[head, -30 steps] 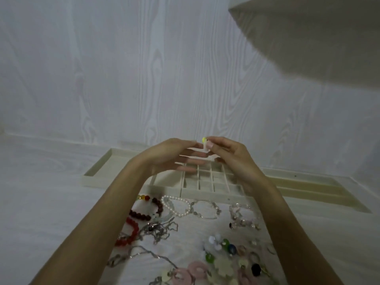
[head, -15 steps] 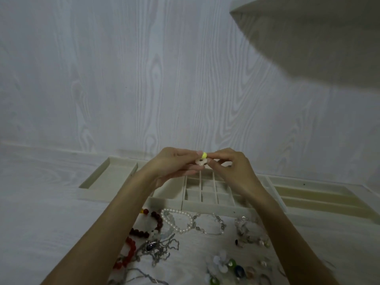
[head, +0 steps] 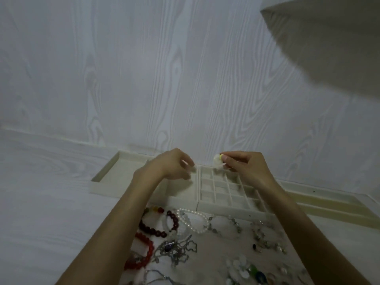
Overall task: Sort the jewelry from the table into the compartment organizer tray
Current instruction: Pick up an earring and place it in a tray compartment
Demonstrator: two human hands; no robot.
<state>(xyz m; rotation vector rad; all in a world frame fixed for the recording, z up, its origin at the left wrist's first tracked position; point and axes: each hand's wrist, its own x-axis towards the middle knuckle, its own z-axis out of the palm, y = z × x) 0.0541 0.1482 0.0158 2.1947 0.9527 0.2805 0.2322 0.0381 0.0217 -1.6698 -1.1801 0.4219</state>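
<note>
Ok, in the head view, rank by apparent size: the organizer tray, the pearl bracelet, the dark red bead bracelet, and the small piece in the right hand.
1. organizer tray, by far the largest.
2. dark red bead bracelet and pearl bracelet: look about alike, and the left arm partly covers the red one, so not ranked.
3. small white and yellow piece, pinched in the right hand, smallest.
</note>
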